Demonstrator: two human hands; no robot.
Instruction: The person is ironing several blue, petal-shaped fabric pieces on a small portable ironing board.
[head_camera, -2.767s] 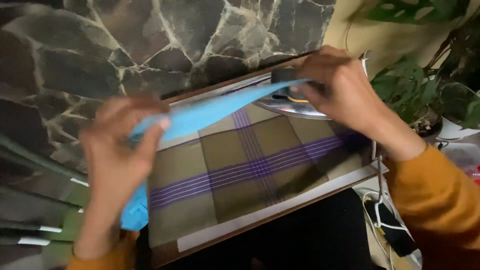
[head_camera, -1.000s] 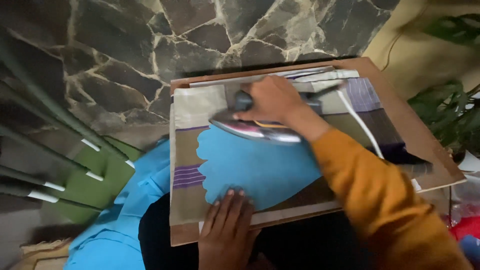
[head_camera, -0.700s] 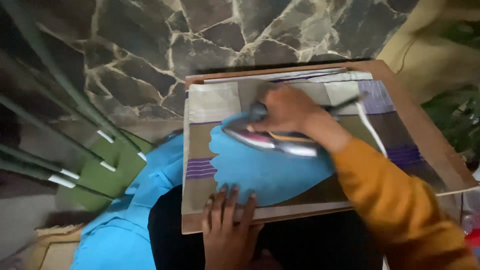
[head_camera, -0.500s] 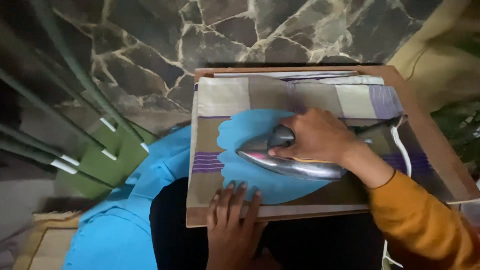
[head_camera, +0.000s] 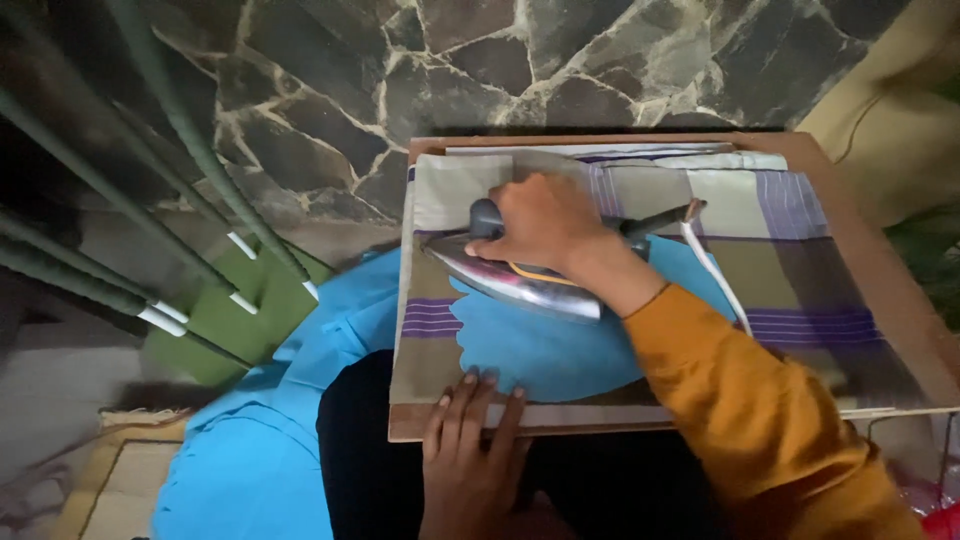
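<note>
My right hand (head_camera: 541, 222) grips the dark handle of a shiny metal iron (head_camera: 500, 279), which lies on a blue cloth (head_camera: 545, 345). The cloth is spread over a checked olive-and-purple pad (head_camera: 790, 240) on a wooden board (head_camera: 860, 250). More of the blue cloth (head_camera: 270, 440) hangs off the board's left side toward the floor. My left hand (head_camera: 470, 440) rests flat with fingers spread at the board's near edge, fingertips touching the blue cloth. A white cord (head_camera: 715, 275) runs from the iron's rear across the pad.
A stone wall (head_camera: 480, 60) stands behind the board. Green bars (head_camera: 170, 130) slant at the left above a green mat (head_camera: 235, 320). A woven mat (head_camera: 110, 480) lies at the lower left. Beige fabric (head_camera: 880, 90) sits at the upper right.
The blue cloth, earlier held stretched between both hands, now lies on the pad. My right hand has slid the iron leftward over it, while my left hand stays at the near edge.
</note>
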